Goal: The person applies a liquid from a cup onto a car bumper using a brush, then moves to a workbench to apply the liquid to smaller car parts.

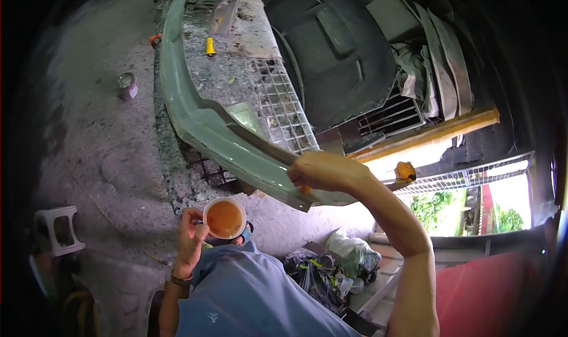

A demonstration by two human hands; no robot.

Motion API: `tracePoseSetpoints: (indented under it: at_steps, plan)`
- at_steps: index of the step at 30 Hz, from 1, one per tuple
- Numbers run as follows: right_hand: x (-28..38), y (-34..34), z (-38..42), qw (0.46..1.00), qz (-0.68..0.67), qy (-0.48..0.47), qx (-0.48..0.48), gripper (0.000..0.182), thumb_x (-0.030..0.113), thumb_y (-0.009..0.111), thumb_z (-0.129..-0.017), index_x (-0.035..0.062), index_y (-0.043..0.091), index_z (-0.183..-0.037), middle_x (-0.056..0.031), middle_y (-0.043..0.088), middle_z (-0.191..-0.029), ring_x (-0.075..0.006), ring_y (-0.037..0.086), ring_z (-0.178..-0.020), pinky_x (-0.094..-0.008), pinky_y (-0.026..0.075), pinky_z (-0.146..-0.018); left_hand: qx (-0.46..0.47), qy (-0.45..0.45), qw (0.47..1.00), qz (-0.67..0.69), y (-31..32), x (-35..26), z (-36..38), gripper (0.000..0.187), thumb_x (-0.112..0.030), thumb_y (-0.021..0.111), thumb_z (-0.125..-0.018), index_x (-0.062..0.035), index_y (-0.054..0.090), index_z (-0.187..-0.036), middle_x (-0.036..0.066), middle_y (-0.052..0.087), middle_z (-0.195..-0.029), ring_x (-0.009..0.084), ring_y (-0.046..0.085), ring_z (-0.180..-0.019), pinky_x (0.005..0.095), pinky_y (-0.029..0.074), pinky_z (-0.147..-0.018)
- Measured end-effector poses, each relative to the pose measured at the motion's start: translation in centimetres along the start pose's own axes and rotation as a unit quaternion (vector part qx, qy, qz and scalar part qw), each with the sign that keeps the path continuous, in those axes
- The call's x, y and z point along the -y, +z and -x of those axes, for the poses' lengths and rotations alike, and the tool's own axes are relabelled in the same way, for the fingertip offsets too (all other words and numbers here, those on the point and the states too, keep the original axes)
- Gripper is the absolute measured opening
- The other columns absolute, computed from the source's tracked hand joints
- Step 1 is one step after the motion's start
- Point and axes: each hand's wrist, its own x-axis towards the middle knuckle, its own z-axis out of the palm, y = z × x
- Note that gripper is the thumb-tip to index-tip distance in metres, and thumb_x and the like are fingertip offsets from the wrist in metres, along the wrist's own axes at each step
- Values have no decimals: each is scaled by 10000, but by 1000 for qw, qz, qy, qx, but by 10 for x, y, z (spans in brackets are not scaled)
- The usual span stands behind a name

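Observation:
In my left hand [190, 242] is a round clear cup [225, 217] of orange-brown liquid, gripped at its left side by thumb and fingers. My right hand [322, 171] is closed over the lower end of a long, curved grey-green panel [207, 130]. Something small and orange shows beneath its fingers at the panel surface; what it is I cannot make out. The panel is glossy and runs from the top of the view down to the right hand.
A yellow object [210, 47] lies on the littered bench beside a metal grid [284, 100]. An open can [126, 86] stands on the floor, and a white stool [59, 230] at far left. Plastic bags [352, 254] lie below my right arm. A dark hood panel [331, 47] is behind.

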Motion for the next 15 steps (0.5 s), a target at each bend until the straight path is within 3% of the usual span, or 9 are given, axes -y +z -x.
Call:
tracePoseSetpoints:
  at_steps: [6, 15]
  plan:
    - [14, -13, -107, 995, 7, -94, 14, 120, 115, 663, -765, 3, 675, -806, -154, 671, -739, -300, 661, -708, -409, 493, -652, -35, 20, 999, 5, -30, 0, 7, 469, -339, 647, -850, -49, 402, -1125, 50, 452, -1017, 74, 513, -791, 212, 419, -621]
    - [45, -44, -198, 993, 8, -66, 98, 142, 132, 640, -797, 11, 689, -852, -87, 625, -639, -197, 634, -584, -333, 506, -530, -102, 13, 994, 39, -60, -15, 13, 562, -404, 699, -819, -46, 394, -1127, 52, 456, -1000, 78, 508, -780, 231, 437, -659]
